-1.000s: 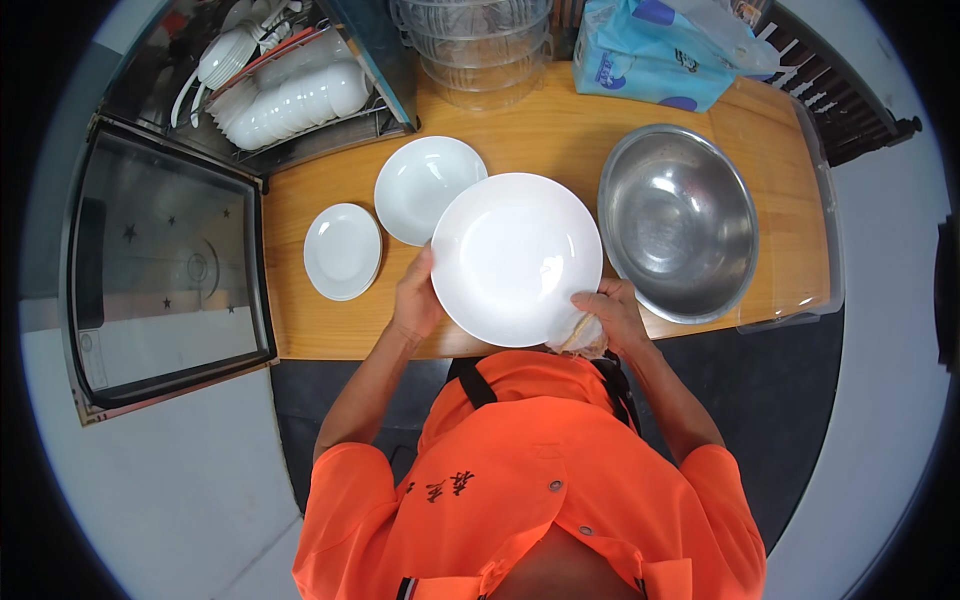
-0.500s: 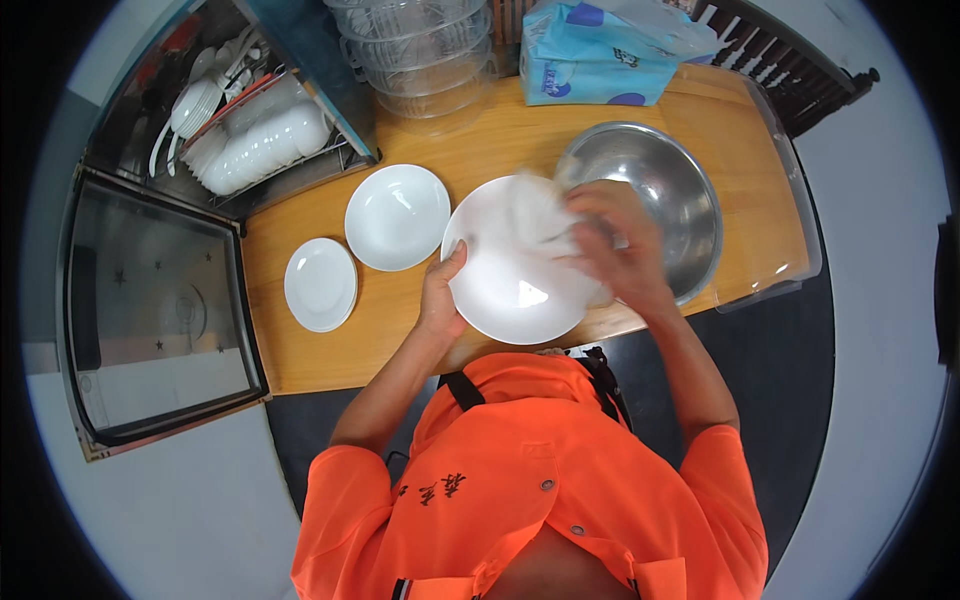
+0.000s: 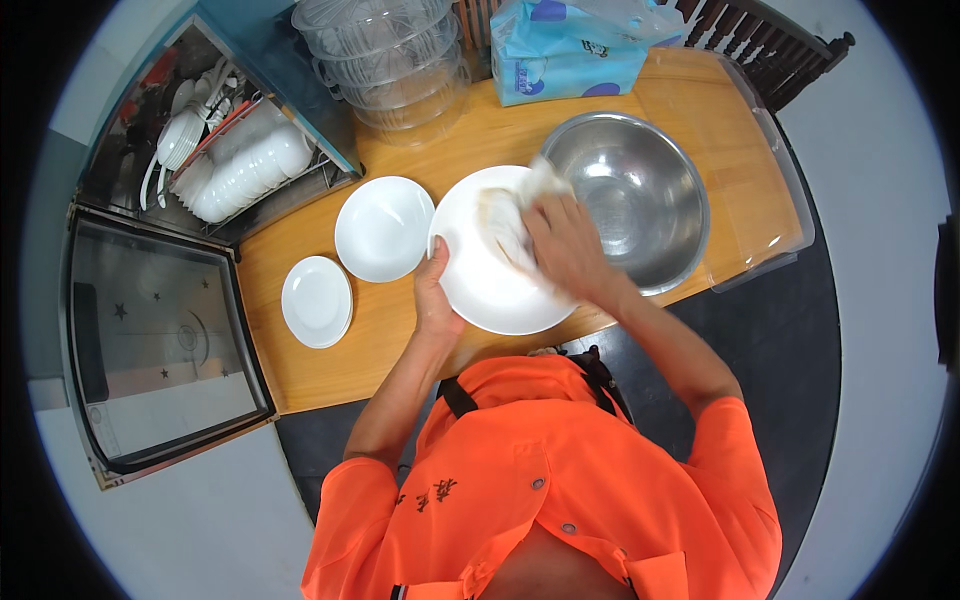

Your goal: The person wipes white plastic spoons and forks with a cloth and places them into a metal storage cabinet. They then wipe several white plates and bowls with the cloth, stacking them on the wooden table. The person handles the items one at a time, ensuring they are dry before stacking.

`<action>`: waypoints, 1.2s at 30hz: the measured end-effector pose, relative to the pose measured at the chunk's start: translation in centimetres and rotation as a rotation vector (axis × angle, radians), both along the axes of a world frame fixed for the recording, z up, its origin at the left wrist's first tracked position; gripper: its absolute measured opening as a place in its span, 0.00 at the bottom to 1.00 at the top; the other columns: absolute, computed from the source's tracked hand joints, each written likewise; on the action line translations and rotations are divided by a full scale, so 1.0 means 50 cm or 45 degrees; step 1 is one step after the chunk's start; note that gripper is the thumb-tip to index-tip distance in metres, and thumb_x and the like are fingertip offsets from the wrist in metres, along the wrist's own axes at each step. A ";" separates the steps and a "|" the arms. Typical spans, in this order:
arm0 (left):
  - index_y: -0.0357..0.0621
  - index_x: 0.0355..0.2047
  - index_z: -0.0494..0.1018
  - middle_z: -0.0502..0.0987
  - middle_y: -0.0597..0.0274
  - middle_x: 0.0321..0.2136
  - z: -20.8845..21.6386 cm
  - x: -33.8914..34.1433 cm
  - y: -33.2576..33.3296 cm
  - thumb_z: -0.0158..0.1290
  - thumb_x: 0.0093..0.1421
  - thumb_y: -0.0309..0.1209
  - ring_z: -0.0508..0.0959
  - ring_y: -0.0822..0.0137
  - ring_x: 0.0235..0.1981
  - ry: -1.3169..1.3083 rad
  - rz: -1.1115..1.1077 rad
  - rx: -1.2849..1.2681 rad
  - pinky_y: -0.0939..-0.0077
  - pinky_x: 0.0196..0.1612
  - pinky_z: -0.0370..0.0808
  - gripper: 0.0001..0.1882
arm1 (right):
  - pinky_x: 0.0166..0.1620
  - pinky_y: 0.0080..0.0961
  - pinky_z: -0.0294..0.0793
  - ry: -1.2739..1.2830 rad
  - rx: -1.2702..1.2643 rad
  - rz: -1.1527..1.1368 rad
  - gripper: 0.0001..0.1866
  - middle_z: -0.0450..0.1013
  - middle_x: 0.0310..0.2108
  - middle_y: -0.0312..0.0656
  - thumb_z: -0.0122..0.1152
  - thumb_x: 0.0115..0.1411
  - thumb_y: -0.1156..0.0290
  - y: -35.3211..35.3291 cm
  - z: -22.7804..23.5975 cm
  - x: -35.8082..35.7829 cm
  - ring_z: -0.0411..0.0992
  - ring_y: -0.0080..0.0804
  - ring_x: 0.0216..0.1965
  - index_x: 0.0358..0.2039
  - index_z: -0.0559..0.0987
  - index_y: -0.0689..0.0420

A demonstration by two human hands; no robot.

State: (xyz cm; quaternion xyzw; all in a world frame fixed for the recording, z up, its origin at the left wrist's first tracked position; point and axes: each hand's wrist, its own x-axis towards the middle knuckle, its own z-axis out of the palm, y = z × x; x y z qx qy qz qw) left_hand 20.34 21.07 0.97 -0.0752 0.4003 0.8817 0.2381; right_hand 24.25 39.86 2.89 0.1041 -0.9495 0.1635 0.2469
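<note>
My left hand (image 3: 437,296) grips the left rim of a large white plate (image 3: 490,290), thumb on its upper face, fingers hidden beneath. The plate is held up over the table's front part. In my right hand (image 3: 568,245) is a bunched white cloth (image 3: 515,215), pressed on the plate's upper right area and somewhat blurred. Left of the plate lie a white shallow bowl (image 3: 384,230) and a small stack of white saucers (image 3: 316,301). Just right of my right hand stands a steel mixing bowl (image 3: 640,200).
A cabinet with an open glass door (image 3: 165,340) stands at the left, holding racked white bowls (image 3: 245,175) and spoons. Stacked clear plastic baskets (image 3: 385,65) and a blue tissue pack (image 3: 568,55) are at the back of the wooden table (image 3: 300,385). A clear sheet (image 3: 735,160) covers its right end.
My right hand with the cloth has moved left and onto the plate's face. The whole view has shifted slightly; my left hand keeps its hold on the rim.
</note>
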 end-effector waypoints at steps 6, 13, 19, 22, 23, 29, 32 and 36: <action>0.36 0.55 0.61 0.71 0.55 0.48 -0.037 0.006 -0.001 0.51 0.61 0.43 0.72 0.62 0.49 0.011 0.018 0.015 0.67 0.51 0.71 0.29 | 0.43 0.37 0.65 0.084 -0.328 0.308 0.11 0.66 0.37 0.45 0.57 0.44 0.77 -0.123 -0.050 -0.011 0.65 0.46 0.41 0.30 0.71 0.60; 0.37 0.54 0.62 0.71 0.56 0.49 -0.012 0.001 -0.019 0.50 0.62 0.45 0.71 0.62 0.50 0.018 0.097 0.047 0.66 0.52 0.70 0.28 | 0.42 0.37 0.67 -0.094 -0.269 0.265 0.11 0.66 0.36 0.43 0.58 0.48 0.75 -0.060 -0.047 0.054 0.65 0.46 0.40 0.33 0.72 0.60; 0.36 0.54 0.63 0.71 0.57 0.49 -0.010 0.015 -0.017 0.48 0.62 0.46 0.72 0.61 0.50 0.014 -0.015 0.041 0.67 0.53 0.69 0.28 | 0.43 0.39 0.67 0.256 -0.123 0.406 0.16 0.66 0.40 0.44 0.58 0.46 0.74 -0.081 -0.006 -0.058 0.66 0.42 0.43 0.38 0.72 0.59; 0.34 0.53 0.64 0.73 0.54 0.47 0.016 0.011 -0.025 0.52 0.60 0.35 0.75 0.62 0.46 0.090 -0.100 -0.055 0.69 0.50 0.72 0.25 | 0.45 0.42 0.66 0.379 0.065 0.476 0.18 0.67 0.40 0.44 0.58 0.48 0.71 -0.036 0.049 -0.119 0.67 0.43 0.44 0.42 0.72 0.57; 0.34 0.53 0.64 0.73 0.53 0.46 0.024 0.009 -0.031 0.53 0.59 0.32 0.75 0.62 0.45 0.131 -0.129 -0.155 0.70 0.49 0.73 0.24 | 0.45 0.42 0.67 0.370 0.120 0.507 0.19 0.67 0.41 0.44 0.57 0.49 0.70 -0.026 0.056 -0.129 0.67 0.44 0.44 0.43 0.71 0.57; 0.31 0.51 0.68 0.76 0.51 0.40 0.071 -0.027 -0.070 0.50 0.48 0.20 0.78 0.61 0.38 0.243 -0.050 -0.234 0.70 0.42 0.77 0.26 | 0.45 0.38 0.71 -0.467 -0.274 0.111 0.23 0.70 0.46 0.51 0.57 0.56 0.67 0.011 0.042 -0.121 0.70 0.49 0.45 0.51 0.66 0.57; 0.30 0.50 0.68 0.76 0.51 0.40 0.070 -0.027 -0.078 0.50 0.48 0.20 0.78 0.61 0.38 0.280 0.153 -0.286 0.70 0.42 0.76 0.25 | 0.45 0.36 0.71 -0.529 -0.738 -0.153 0.23 0.72 0.43 0.52 0.59 0.53 0.70 0.006 -0.033 -0.068 0.72 0.45 0.43 0.50 0.67 0.60; 0.31 0.53 0.64 0.73 0.51 0.44 0.044 0.018 -0.040 0.52 0.50 0.23 0.75 0.61 0.44 0.366 0.434 -0.296 0.70 0.47 0.72 0.27 | 0.46 0.31 0.71 -0.397 -1.934 -0.387 0.24 0.74 0.40 0.48 0.63 0.47 0.77 -0.100 -0.157 0.003 0.73 0.35 0.41 0.47 0.70 0.63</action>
